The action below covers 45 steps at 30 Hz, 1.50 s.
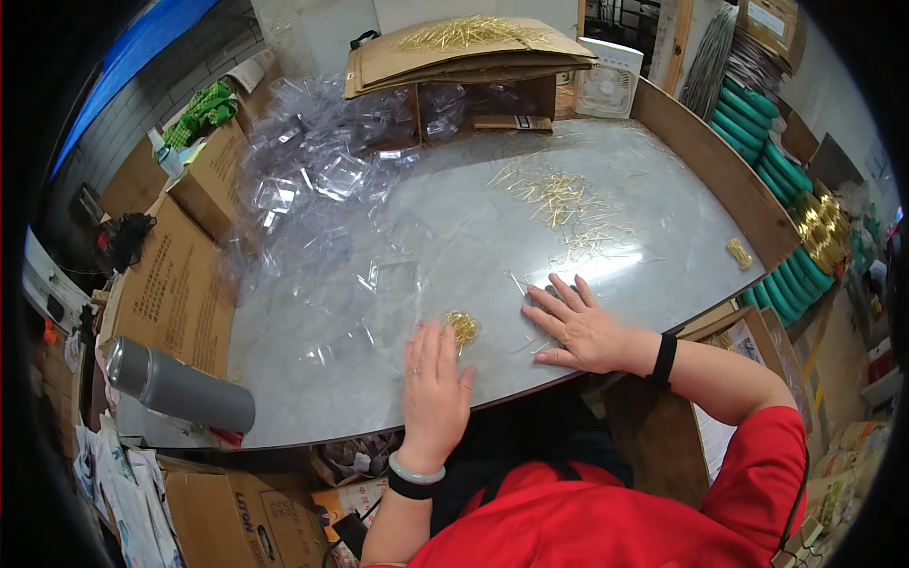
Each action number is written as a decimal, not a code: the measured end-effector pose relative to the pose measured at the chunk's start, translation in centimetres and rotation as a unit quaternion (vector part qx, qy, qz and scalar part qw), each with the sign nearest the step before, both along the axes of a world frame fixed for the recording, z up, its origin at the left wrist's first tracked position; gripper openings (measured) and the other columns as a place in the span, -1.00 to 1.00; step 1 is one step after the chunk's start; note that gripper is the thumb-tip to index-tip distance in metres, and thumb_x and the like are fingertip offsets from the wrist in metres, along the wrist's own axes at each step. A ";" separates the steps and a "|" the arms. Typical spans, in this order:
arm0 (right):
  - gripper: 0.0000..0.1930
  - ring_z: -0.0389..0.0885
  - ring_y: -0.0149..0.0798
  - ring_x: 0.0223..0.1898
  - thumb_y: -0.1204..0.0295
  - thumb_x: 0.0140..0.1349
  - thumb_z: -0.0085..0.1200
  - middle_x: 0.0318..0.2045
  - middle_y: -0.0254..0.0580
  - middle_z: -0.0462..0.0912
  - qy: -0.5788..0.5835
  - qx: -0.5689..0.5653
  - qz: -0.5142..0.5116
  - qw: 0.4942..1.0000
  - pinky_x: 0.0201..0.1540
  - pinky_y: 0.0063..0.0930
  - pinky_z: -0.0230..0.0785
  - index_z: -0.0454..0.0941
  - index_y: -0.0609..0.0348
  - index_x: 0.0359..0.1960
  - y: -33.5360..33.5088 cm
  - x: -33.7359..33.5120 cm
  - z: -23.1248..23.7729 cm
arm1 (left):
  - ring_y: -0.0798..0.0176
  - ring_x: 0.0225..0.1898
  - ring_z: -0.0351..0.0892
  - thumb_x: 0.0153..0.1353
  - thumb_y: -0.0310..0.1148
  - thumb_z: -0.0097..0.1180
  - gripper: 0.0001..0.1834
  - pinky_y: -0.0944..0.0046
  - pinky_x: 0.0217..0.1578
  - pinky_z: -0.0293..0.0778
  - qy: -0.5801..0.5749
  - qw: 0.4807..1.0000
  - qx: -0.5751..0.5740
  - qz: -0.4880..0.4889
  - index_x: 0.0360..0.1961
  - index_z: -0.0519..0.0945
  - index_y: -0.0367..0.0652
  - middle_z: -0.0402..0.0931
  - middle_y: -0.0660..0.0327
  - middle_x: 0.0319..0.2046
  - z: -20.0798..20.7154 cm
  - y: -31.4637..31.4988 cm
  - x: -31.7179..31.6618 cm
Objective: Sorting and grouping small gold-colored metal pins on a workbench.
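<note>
My left hand (436, 379) rests on the grey tabletop (492, 246) near its front edge, fingers stretched out side by side. Its fingertips lie against or just beside a small heap of thin gold-coloured wire pieces (462, 328); whether they touch I cannot tell. My right hand (579, 329) is laid palm down to the right of that heap, fingers spread and a little blurred. Just beyond it a loose scatter of similar gold wire pieces (563, 199) stretches toward the back. Anything under either palm is hidden.
Clear plastic packages (322, 180) pile up at the left. A grey bottle (180, 383) leans at the front left corner. Cardboard sheets (464, 66) bearing more gold wire sit at the back beside a white fan (608, 80). A wooden board (715, 170) edges the right side.
</note>
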State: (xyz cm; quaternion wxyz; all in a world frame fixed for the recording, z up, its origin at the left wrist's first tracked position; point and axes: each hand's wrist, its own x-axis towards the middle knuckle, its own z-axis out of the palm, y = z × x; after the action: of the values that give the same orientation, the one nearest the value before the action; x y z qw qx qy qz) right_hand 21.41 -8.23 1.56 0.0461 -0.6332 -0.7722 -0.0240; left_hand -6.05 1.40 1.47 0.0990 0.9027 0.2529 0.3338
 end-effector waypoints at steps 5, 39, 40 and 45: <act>-0.31 0.08 0.38 0.48 -0.06 0.48 -0.12 0.46 0.12 0.23 0.011 0.044 -0.107 0.993 0.50 0.19 -0.04 0.29 0.26 0.41 1.2 1.9 -1.0 | -0.26 0.31 0.35 0.28 -0.44 0.25 -0.39 -0.05 0.29 0.34 0.002 0.995 -0.033 -0.096 0.31 0.37 -0.40 0.37 -0.17 0.27 -2.3 -2.6 1.7; -0.52 0.33 0.14 0.39 0.51 0.24 0.14 0.31 0.02 0.44 0.212 0.096 0.100 0.967 0.42 -0.04 0.22 0.49 0.12 0.23 0.7 -4.0 -1.7 | -0.31 0.52 -0.02 0.29 -0.17 0.29 0.00 -0.21 0.51 -0.15 0.133 0.984 -0.113 -0.031 0.50 -0.03 -0.47 0.05 -0.33 0.46 -2.3 0.4 1.9; -0.53 0.33 0.14 0.39 0.51 0.24 0.15 0.31 0.03 0.44 0.247 0.090 0.103 0.959 0.42 -0.04 0.22 0.49 0.11 0.22 0.4 -3.7 -1.6 | -0.30 0.53 -0.02 0.28 -0.13 0.30 0.03 -0.21 0.51 -0.15 0.144 0.984 -0.104 -0.027 0.50 -0.04 -0.48 0.05 -0.31 0.46 -2.2 0.4 1.8; -0.60 0.52 0.00 0.07 0.43 0.20 0.27 0.04 -0.11 0.55 0.183 0.182 -0.102 0.961 0.10 -0.23 0.40 0.57 0.01 0.10 -2.8 -3.6 -0.2 | -0.29 0.52 -0.02 0.28 -0.11 0.30 0.00 -0.19 0.51 -0.12 0.153 0.981 -0.113 -0.032 0.48 0.02 -0.50 0.08 -0.31 0.45 -1.7 0.4 2.3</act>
State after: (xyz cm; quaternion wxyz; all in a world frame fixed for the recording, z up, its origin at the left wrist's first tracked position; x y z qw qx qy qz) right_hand 17.86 -10.99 1.31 0.2983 -0.6831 -0.6645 -0.0523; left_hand -3.72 1.83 -0.27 0.1712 0.9336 0.2726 0.1573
